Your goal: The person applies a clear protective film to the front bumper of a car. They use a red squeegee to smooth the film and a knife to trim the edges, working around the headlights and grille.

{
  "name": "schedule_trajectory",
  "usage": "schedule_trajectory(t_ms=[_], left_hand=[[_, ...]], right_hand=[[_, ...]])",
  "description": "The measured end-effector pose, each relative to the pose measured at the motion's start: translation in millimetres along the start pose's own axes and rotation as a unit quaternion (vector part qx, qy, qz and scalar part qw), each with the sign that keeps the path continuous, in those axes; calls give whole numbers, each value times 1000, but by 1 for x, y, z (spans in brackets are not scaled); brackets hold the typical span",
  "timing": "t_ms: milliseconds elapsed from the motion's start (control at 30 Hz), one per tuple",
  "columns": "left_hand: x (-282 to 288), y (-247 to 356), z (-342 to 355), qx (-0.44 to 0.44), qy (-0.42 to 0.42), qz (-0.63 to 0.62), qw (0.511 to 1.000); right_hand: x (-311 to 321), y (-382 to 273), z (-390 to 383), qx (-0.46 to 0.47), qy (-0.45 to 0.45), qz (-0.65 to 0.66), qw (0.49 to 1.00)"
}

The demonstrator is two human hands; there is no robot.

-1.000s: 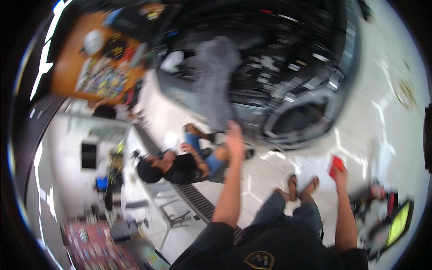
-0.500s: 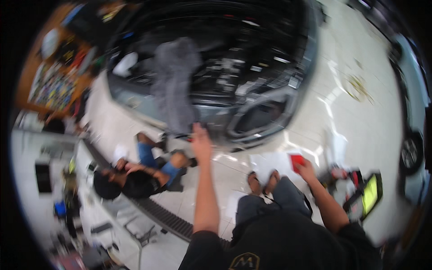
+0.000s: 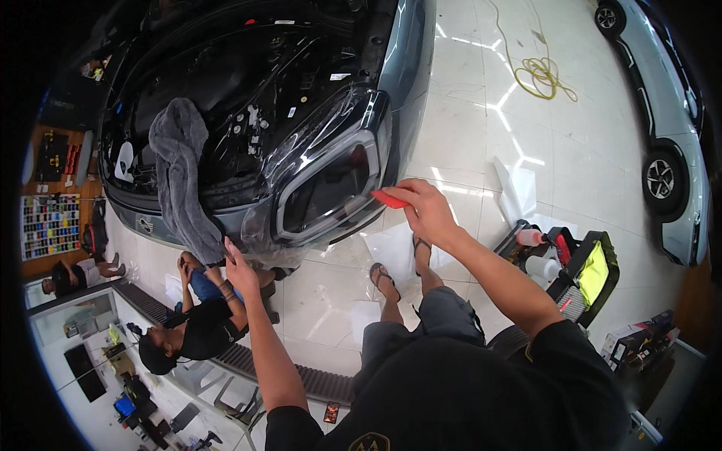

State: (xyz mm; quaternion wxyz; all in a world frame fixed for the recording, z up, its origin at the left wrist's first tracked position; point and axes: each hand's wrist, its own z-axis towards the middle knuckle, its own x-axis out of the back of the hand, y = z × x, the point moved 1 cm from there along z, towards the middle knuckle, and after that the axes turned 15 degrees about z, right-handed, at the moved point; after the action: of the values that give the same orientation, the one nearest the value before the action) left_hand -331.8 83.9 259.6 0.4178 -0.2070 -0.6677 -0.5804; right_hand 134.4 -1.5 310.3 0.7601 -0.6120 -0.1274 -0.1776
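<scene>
In the head view, my right hand (image 3: 427, 212) pinches a flat red piece (image 3: 389, 199) between thumb and fingers. My grip covers part of it; its free edge points left at the outer right end of the headlight (image 3: 331, 194), and I cannot tell whether the two touch. My left hand (image 3: 244, 274) reaches to the near edge of the car (image 3: 252, 143), fingers fairly straight and close together, beside the lower end of a grey towel (image 3: 177, 169). Clear film (image 3: 262, 254) hangs wrinkled to the right of those fingers; it is so see-through that I cannot make out whether I have hold of it, nor where its edges run over the headlight.

The towel hides part of the car's front and engine bay, and the far end of the car is cut off at the top. A seated co-worker (image 3: 207, 323) is close on my left, partly behind my forearm. To my right, an open case (image 3: 602, 282) holds bottles and a yellow-green cloth (image 3: 594, 270); what lies deeper inside is hard to see. The dark rim crops a pale car (image 3: 669, 128) on the far right.
</scene>
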Motion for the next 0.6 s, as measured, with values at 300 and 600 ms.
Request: schedule_trajectory(t_ms=[300, 600], left_hand=[[25, 35, -25, 69, -21, 170, 983], [-11, 59, -123, 171, 95, 90, 977]], right_hand=[[18, -33, -15, -30, -186, 124, 974], [10, -31, -82, -53, -394, 112, 911]])
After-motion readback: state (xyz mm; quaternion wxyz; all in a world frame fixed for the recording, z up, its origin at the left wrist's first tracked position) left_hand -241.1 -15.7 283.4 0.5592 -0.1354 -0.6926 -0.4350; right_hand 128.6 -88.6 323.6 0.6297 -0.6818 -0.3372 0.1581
